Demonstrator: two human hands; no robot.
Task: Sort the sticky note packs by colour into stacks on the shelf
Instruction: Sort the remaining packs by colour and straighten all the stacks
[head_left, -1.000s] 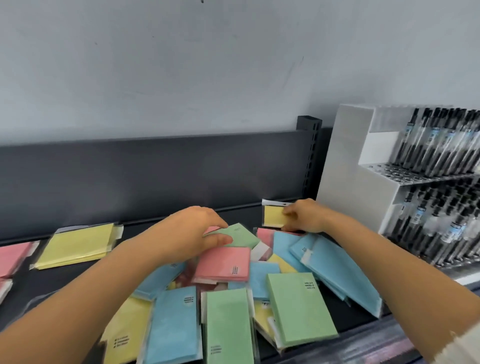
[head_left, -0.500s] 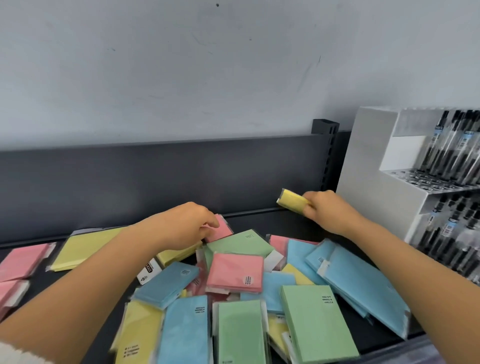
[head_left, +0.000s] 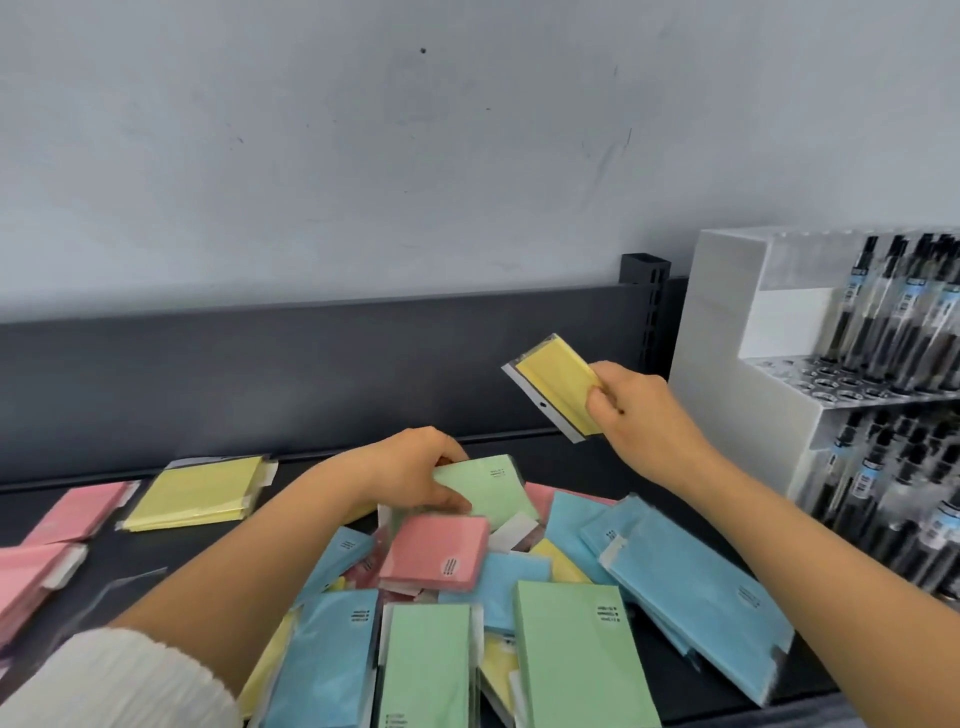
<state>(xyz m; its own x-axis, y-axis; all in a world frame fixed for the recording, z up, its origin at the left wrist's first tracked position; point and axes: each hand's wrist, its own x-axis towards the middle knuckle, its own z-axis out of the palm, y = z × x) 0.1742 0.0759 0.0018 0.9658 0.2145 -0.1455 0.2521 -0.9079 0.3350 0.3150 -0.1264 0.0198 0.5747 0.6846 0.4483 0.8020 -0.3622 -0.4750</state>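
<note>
Both hands are being used. The right hand (head_left: 639, 415) is being kept closed on a small yellow pack (head_left: 558, 387), which is being pinched at one end and held tilted in the air right of centre, above the back of the shelf (head_left: 566, 462) and clear of everything on it. The left hand (head_left: 410, 473) is being curled round the edge of a green pack (head_left: 493, 488) at the back of the heap (head_left: 691, 587) in the lower middle.

The sorting is being judged as only partly done. A yellow stack (head_left: 195, 493) is being built at centre left, and pink stacks (head_left: 78, 512) are being gathered at the far left edge. No blue or green stack is being shown, and many blue, green, yellow and pink packs are lying crossed over one another in the heap.

The packs are being seen as flat rectangles of pastel paper, some wide and some narrow, each sealed in clear glossy film with a white flap at one end; a hanging hole is being shown on the held one. The film is being judged slippery, so loose stacks may slide. The shelf is dark and matt. A white stepped rack (head_left: 727, 364) of black pens (head_left: 883, 322) is standing at the right.
</note>
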